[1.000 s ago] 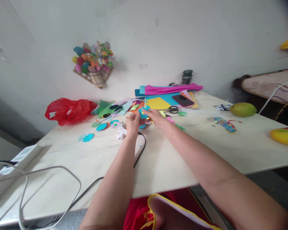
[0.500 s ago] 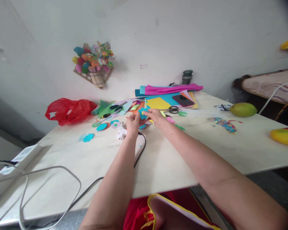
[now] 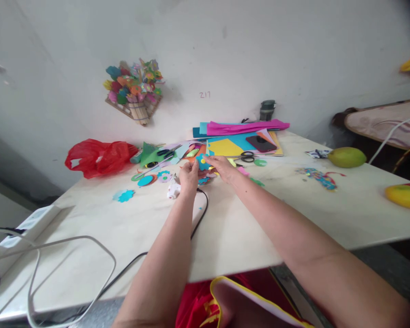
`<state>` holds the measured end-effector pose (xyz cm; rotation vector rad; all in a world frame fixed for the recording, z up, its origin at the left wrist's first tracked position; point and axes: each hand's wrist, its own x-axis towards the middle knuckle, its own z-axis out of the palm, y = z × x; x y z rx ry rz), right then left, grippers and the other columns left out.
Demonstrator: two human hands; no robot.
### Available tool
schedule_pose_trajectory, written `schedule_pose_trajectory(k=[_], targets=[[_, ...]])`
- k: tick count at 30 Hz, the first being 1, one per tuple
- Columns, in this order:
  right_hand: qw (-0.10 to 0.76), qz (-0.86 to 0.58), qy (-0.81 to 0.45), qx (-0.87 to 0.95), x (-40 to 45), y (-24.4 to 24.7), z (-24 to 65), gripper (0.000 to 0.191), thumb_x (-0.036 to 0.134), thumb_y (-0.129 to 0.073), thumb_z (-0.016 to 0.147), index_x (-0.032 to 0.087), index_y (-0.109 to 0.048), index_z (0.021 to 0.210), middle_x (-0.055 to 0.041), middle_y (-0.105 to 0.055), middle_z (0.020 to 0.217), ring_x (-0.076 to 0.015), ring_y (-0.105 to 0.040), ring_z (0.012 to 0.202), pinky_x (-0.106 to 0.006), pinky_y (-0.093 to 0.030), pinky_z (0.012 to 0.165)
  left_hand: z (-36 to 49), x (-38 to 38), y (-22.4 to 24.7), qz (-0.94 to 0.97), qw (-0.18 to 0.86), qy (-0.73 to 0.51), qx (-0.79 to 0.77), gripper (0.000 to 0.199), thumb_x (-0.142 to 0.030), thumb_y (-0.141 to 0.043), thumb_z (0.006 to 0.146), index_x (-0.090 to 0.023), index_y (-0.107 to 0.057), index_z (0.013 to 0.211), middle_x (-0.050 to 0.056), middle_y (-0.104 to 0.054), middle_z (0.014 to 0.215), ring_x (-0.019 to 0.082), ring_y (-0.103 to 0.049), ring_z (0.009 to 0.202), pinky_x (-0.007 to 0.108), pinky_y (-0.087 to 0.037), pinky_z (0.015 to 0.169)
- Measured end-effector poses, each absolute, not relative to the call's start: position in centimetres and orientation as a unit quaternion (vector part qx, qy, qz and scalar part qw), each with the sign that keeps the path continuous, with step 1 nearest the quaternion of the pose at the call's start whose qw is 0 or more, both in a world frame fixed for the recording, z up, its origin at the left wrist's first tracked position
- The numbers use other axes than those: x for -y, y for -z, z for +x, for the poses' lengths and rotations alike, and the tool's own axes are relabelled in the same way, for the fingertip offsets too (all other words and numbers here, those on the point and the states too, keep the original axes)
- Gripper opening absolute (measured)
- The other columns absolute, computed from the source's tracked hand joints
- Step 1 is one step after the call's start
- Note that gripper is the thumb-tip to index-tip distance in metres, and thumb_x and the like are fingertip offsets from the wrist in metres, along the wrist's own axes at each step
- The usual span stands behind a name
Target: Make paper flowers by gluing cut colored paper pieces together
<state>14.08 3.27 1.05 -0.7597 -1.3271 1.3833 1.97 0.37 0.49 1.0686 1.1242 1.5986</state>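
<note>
My left hand (image 3: pixel 189 176) and my right hand (image 3: pixel 223 167) are raised over the middle of the table, both with fingers closed on a blue paper flower (image 3: pixel 200 160). A yellow centre shows on the flower. My left fingers pinch its left edge, and my right fingertips grip its right side. Under the hands lie another blue flower cutout (image 3: pixel 203 181) and a white object (image 3: pixel 173 188), partly hidden by my left wrist. A black cord (image 3: pixel 205 212) runs beneath my left forearm. To the left are a purple flower with a blue rim (image 3: pixel 164 176) and blue paper discs (image 3: pixel 145 181).
Scissors (image 3: pixel 247 156), a phone (image 3: pixel 260 143) and coloured sheets (image 3: pixel 225 147) lie toward the back. A red plastic bag (image 3: pixel 100 157) is at left, near a power strip (image 3: pixel 37 221) with loose cables. Mangoes (image 3: pixel 346 156) rest at right.
The blue flower has turned slightly between my fingers, so its yellow centre shows more plainly. Both hands stay in nearly the same place.
</note>
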Motion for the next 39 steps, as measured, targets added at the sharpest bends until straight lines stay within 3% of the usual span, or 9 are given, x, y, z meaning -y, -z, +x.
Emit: schedule_pose_trajectory(k=[11, 22, 33, 39], targets=[[0.513, -0.313, -0.578, 0.552, -3.49, -1.09, 13.85, 0.040, 0.044, -0.084, 0.047, 0.016, -0.059, 0.061, 0.0018, -0.058, 0.055, -0.0119, -0.055, 0.055, -0.026, -0.047, 0.054, 1.89, -0.77, 0.12, 0.446, 0.431, -0.640, -0.454, 0.033, -0.044, -0.067, 0.075, -0.017, -0.048, 0.072, -0.001, -0.061, 0.056, 0.019, -0.068, 0.057, 0.027, -0.054, 0.057], [0.523, -0.318, -0.577, 0.541, -3.62, -0.94, 14.16, 0.038, 0.049, -0.079, 0.055, 0.016, -0.060, 0.063, 0.0022, -0.058, 0.060, -0.0085, -0.050, 0.052, -0.022, -0.042, 0.049, 1.90, -0.42, -0.32, 0.446, 0.442, -0.640, -0.443, 0.032, -0.043, -0.068, 0.075, -0.017, -0.049, 0.072, -0.001, -0.061, 0.058, 0.017, -0.068, 0.057, 0.027, -0.055, 0.059], [0.543, -0.334, -0.552, 0.538, -3.66, -0.91, 14.12, 0.041, 0.045, -0.082, 0.049, 0.016, -0.056, 0.060, 0.0035, -0.055, 0.053, -0.0100, -0.050, 0.050, -0.025, -0.043, 0.051, 1.89, -0.53, -0.04, 0.465, 0.443, -0.622, -0.449, 0.033, -0.043, -0.070, 0.073, -0.017, -0.049, 0.071, 0.000, -0.062, 0.057, 0.019, -0.068, 0.057, 0.029, -0.055, 0.057], [0.533, -0.330, -0.562, 0.540, -3.45, -1.00, 14.21, 0.042, 0.053, -0.077, 0.056, 0.016, -0.060, 0.064, 0.0011, -0.059, 0.058, -0.0101, -0.052, 0.052, -0.023, -0.042, 0.049, 1.79, -0.51, -0.12, 0.454, 0.449, -0.632, -0.439, 0.028, -0.040, -0.068, 0.075, -0.017, -0.052, 0.074, 0.000, -0.064, 0.060, 0.019, -0.069, 0.059, 0.031, -0.056, 0.063]])
